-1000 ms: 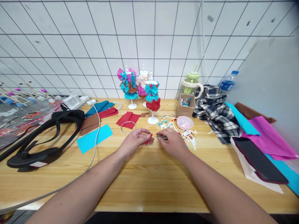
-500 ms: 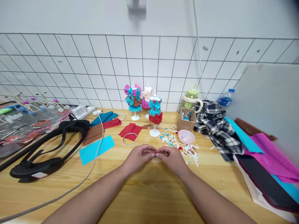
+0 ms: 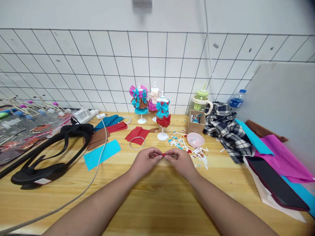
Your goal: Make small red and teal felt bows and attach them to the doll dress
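Observation:
My left hand and my right hand meet over the middle of the wooden table, fingers pinched. Between their fingertips is a small red piece, mostly covered, perhaps paper; its exact shape is hidden. Just beyond the hands stands a small white dress form dressed in blue and red pleated paper with bows. Two similar forms, one in pink, blue and brown and one in cream and magenta, stand behind it. White and blue scraps lie beyond my right hand.
Left are a black headset, a grey cable, a blue sheet, red paper and a ring. Right are a pink dish, a cardboard box, a cup, plaid cloth and a phone.
The whole view has shifted slightly, so the table things sit a little higher. My fingertips have drawn slightly apart, and more of the red piece shows between them.

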Motion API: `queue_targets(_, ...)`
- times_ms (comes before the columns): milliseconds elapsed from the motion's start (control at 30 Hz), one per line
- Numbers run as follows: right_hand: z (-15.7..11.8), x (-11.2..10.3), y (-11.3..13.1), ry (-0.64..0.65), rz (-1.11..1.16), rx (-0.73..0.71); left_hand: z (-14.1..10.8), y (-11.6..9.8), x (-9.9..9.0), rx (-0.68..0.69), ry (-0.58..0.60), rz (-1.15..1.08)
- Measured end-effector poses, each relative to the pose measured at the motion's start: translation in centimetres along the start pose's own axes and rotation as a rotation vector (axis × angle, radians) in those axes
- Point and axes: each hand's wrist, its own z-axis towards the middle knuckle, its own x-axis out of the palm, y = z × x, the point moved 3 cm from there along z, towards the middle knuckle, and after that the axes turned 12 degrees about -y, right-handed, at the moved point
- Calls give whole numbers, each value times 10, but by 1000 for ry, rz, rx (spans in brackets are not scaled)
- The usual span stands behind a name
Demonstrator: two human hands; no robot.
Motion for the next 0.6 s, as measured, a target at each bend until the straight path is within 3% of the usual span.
queue_targets(167,-1,3,-1,-8,43,46,1,0,-1,44,-15,2)
queue_targets(400,-2,9,-7,75,305,312,0,1,-1,-39,-66,-189)
queue_targets(500,-2,10,-10,62,252,250,0,-1,-2,-57,-53,-189)
queue_targets(600,-1,10,-10,52,172,144,1,2,-1,-120,43,-150)
